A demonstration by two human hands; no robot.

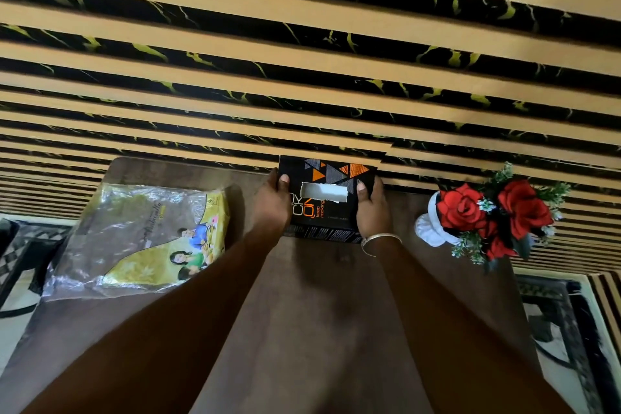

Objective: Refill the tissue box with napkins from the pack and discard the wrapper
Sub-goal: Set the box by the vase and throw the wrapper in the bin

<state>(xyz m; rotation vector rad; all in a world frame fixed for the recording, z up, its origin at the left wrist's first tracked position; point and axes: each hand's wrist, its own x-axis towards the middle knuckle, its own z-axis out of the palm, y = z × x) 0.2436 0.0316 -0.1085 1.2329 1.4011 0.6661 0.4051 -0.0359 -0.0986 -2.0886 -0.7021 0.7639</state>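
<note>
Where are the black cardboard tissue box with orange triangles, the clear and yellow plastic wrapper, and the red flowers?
black cardboard tissue box (pixel 331 212): head view, top face below the slot.
clear and yellow plastic wrapper (pixel 134 239): head view, middle.
red flowers (pixel 457 207): head view, left bloom.

Item: my two arms, both showing bare, no sleeves. My right wrist is wearing one thin silver bangle (pixel 381 240). My fingers are carrying no rings.

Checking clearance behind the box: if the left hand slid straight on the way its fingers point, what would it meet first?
Likely the striped wall: the left hand, holding the tissue box alongside the right hand, points that way. Depth is unclear.
</note>
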